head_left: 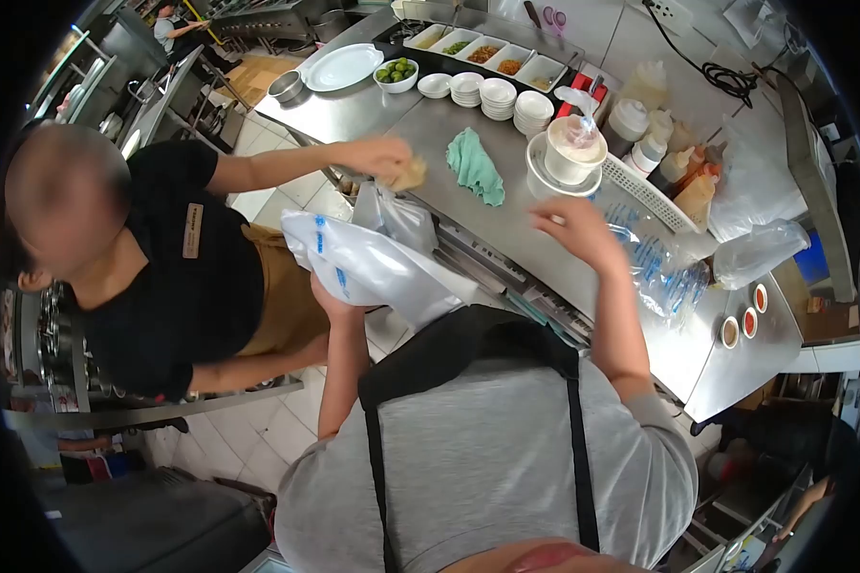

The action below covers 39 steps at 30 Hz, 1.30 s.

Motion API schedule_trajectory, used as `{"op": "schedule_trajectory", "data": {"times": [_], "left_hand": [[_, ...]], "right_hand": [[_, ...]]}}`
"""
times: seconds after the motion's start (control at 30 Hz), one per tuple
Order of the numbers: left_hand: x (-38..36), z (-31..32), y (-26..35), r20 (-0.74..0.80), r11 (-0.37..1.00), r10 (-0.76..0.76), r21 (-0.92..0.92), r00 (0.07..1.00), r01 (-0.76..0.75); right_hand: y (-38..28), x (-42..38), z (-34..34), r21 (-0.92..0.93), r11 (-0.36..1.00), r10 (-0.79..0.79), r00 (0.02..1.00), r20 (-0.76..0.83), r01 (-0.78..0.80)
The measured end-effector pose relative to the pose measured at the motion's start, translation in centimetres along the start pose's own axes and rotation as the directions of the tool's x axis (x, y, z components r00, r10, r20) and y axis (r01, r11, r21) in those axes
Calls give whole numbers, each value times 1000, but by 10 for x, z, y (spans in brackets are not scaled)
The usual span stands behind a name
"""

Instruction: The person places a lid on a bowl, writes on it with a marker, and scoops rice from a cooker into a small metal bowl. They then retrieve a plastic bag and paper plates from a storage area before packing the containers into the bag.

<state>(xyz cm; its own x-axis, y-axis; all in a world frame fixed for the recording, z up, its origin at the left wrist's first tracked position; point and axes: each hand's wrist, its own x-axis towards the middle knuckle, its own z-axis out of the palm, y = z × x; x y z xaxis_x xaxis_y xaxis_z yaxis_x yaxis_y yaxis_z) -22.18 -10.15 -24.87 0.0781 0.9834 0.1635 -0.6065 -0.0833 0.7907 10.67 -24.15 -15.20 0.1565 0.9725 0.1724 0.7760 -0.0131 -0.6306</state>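
Note:
My left hand [334, 293] is closed on a white plastic bag [377, 263] with blue print, held in front of my body beside the counter's edge. Part of that hand is hidden by the bag. My right hand [583, 229] is raised above the steel counter, fingers curled in with nothing visible in them. Just beyond it stand stacked white tubs [571, 158], a clear plastic bag in the upper one. A green cloth [475, 166] lies crumpled left of the tubs. Clear plastic packaging with blue print [655, 263] rests to the right of my right hand.
A co-worker in a black shirt [186, 253] stands at my left, one hand holding a tan wad [406, 174] over the counter edge. White bowls [498, 97], green limes [396, 72], a topping tray [487, 54], sauce bottles [648, 151] and small sauce cups [750, 323] stand on the counter.

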Motion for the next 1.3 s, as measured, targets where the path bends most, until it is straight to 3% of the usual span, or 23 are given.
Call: {"op": "schedule_trajectory", "data": {"times": [0.03, 0.13, 0.17, 0.27, 0.37, 0.43, 0.5, 0.53, 0.57, 0.6, 0.63, 0.67, 0.7, 0.77, 0.83, 0.87, 0.9, 0.97, 1.03, 1.1, 1.17, 1.23, 1.3], "left_hand": [[-1, 0, 0, -24, 995, -4, 98, 1000, 6], [1, 16, 11, -92, 970, -45, 233, 995, 65], [3, 22, 14, -142, 955, -87, 271, 986, 123], [12, 35, 9, -102, 985, -135, 94, 986, 145], [21, 55, 3, -81, 974, -198, 94, 977, 205], [32, 62, -10, 67, 948, -283, -132, 957, 290], [37, 75, -21, 105, 944, -294, -123, 950, 306], [41, 76, -32, 128, 937, -323, -99, 938, 336], [43, 81, -41, 151, 928, -351, -76, 924, 365], [39, 97, -42, 185, 900, -399, -108, 898, 422], [37, 105, -49, 208, 892, -413, -105, 887, 440], [32, 112, -56, 239, 873, -476, 13, 846, 487], [24, 124, -63, 271, 841, -540, 137, 797, 524], [0, 150, -68, 241, 804, -594, 196, 767, 561], [-23, 175, -61, 410, 730, -682, 344, 605, 590], [-28, 177, -71, 588, 686, -672, 265, 451, 678], [-41, 186, -76, 615, 664, -682, 292, 396, 689], [-69, 207, -86, 774, 481, -603, 159, 193, 862], [-97, 224, -104, 785, 517, -599, 228, 159, 825], [-124, 248, -112, 660, 581, -720, 403, 216, 707], [-155, 277, -110, 634, 601, -728, 406, 261, 689], [-199, 315, -92, 790, 801, -538, 371, 293, 470], [-239, 346, -98, 787, 823, -518, 352, 335, 446]], "right_hand": [[-2, 28, 22, -38, 997, -58, 996, 74, 61], [32, 99, 109, -443, 894, -150, 977, -153, 68], [44, 110, 126, -444, 894, -148, 975, -163, 62], [55, 127, 144, -494, 869, -142, 950, -278, -14], [52, 118, 140, -607, 794, -138, 975, -175, 4], [55, 110, 129, -639, 767, -178, 976, -126, 57], [48, 91, 114, -579, 815, -82, 989, -124, -5], [47, 78, 106, -231, 972, -83, 979, -185, 38], [45, 64, 97, 143, 984, -64, 967, -248, 102], [28, 46, 77, 133, 987, -51, 964, -263, 88], [3, 21, 53, 710, 701, 222, 967, -123, -71], [-8, 0, 40, 979, 99, 354, 926, 134, -180], [0, -16, 35, 983, 99, 390, 915, 107, -157], [16, -56, 24, 830, 515, 301, 952, 61, -215], [17, -92, 10, 811, 540, 428, 903, -34, -226], [17, -110, 3, 882, 448, 480, 871, -101, -144], [18, -128, -5, 933, 356, 529, 833, -162, -44], [16, -160, -23, 933, 357, 600, 755, -265, 44], [17, -192, -43, 898, 433, 616, 701, -360, 80], [33, -225, -57, 860, 505, 602, 683, -414, 76], [50, -258, -71, 810, 577, 524, 712, -468, 108], [51, -287, -91, 746, 653, 527, 631, -570, 130], [57, -321, -111, 311, 933, 358, 376, -855, -182]]}}
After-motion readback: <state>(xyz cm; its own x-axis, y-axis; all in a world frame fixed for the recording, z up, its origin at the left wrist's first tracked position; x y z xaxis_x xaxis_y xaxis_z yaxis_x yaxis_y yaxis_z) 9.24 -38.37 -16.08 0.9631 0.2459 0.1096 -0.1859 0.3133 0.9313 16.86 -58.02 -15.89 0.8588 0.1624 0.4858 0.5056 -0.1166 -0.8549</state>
